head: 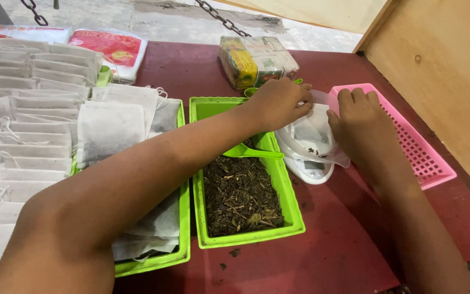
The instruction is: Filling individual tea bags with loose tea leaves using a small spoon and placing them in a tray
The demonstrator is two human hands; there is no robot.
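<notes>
My left hand (276, 101) reaches across the green tray and pinches the top edge of a white filter bag (311, 129). My right hand (359, 124) grips the same bag's right side. The bag rests on a clear dish over a small white kitchen scale (310, 167). A green tray (296, 213) holds dried dark tea leaves (240, 197). A green plastic scoop (250, 152) lies across the leaves near the tray's far end.
A pink perforated basket (425, 158) stands to the right of the scale. Stacks of empty white filter bags (23, 114) fill the left, some in a second green tray (159, 260). Wrapped packets (254, 60) lie at the far edge. A wooden panel (447, 71) rises at right.
</notes>
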